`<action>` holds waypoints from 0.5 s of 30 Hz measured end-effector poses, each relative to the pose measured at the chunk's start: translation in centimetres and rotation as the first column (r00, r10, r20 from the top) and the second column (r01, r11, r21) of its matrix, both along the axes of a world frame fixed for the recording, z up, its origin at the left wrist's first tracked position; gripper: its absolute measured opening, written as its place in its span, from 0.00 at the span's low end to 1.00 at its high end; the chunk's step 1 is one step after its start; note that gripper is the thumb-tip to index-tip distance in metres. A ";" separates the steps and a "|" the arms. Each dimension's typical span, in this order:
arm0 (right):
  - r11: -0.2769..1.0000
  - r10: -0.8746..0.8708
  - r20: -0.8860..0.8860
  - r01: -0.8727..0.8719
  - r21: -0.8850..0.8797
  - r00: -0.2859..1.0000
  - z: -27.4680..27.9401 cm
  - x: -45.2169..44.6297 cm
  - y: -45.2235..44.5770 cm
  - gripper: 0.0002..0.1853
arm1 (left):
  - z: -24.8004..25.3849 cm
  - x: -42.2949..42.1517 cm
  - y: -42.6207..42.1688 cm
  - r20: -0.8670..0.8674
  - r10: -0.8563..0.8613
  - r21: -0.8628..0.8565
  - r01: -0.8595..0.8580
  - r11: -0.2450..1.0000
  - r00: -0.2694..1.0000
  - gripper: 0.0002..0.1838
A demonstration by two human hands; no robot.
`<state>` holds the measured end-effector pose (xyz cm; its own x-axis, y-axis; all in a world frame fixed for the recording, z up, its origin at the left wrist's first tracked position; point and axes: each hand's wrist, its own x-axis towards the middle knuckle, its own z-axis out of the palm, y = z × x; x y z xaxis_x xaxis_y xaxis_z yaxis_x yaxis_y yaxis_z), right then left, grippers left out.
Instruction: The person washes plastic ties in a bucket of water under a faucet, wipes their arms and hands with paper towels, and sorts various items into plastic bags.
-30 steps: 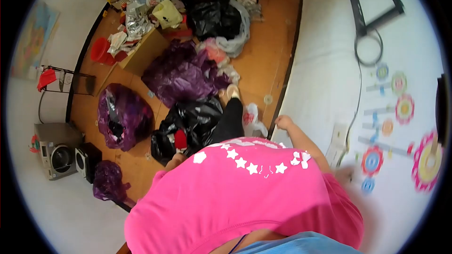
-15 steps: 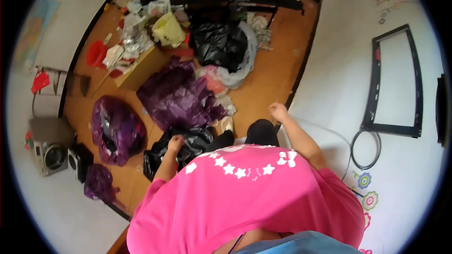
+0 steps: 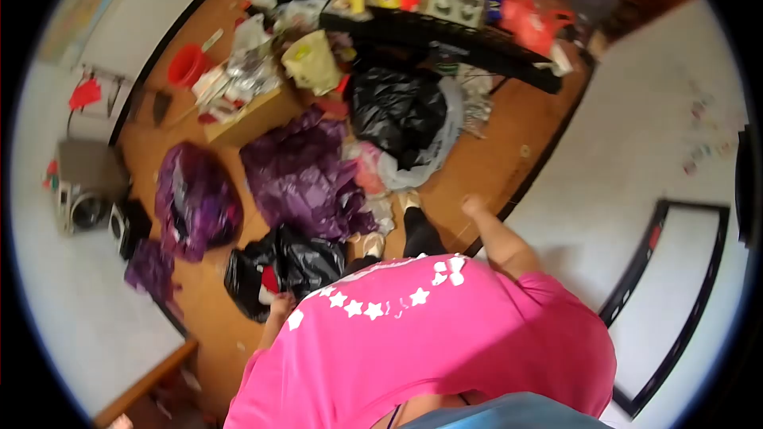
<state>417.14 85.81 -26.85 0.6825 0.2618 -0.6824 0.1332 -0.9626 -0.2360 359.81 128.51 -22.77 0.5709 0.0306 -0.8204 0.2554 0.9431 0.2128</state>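
My left hand (image 3: pixel 280 304) is low at the near edge of a crumpled black plastic bag (image 3: pixel 314 258), its fingers curled in. A red and white item (image 3: pixel 269 284) shows in the bag's folds right by the fingertips; whether the hand grips it or the bag is unclear. My right hand (image 3: pixel 473 206) is held out over the brown floor, away from the bags. It looks closed but is small and blurred, and what it holds, if anything, cannot be made out. A spread purple plastic bag (image 3: pixel 298 175) lies just beyond the black one.
A filled purple bag (image 3: pixel 197 202) and a cardboard box (image 3: pixel 254 117) heaped with litter stand left. Ahead are a black-lined bag (image 3: pixel 397 107) and a long black keyboard (image 3: pixel 445 44) with packets behind it. A red bucket (image 3: pixel 187 65) and speakers (image 3: pixel 87 206) line the wall; a black frame (image 3: pixel 668 302) is right.
The view has turned and shifted. My left hand has come down to the black bag's near edge, where a red and white item now shows. My right hand remains held out.
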 end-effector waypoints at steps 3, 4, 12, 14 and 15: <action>0.997 -0.036 -0.007 0.037 0.067 0.999 -1.3 5.3 2.9 0.12 | 7.6 6.1 -4.2 -0.706 -0.194 0.382 0.597 0.705 0.681 0.04; 0.993 -0.072 -0.067 0.078 0.085 0.995 -2.1 7.0 3.9 0.12 | 6.8 5.7 -5.2 -0.666 -0.155 0.380 0.509 0.772 0.730 0.04; 0.960 0.102 -0.012 -0.095 0.264 0.995 -10.3 13.6 16.4 0.17 | 0.9 -1.6 -14.4 -0.598 -0.235 0.202 0.429 0.881 0.766 0.08; 0.964 0.159 -0.015 -0.152 0.218 0.987 -10.6 13.4 21.1 0.19 | 2.0 -0.8 -15.7 -0.706 -0.166 0.074 0.305 0.950 0.688 0.12; 0.965 0.158 0.023 -0.160 0.208 0.987 -11.6 13.3 23.2 0.21 | 1.9 -1.1 -16.4 -0.713 -0.110 0.084 0.239 0.967 0.693 0.13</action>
<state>430.44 109.04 -38.45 0.6249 0.5031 -0.5970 0.2827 -0.8586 -0.4276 358.75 112.14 -20.83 -0.1555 0.1544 -0.9757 0.5473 0.8357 0.0451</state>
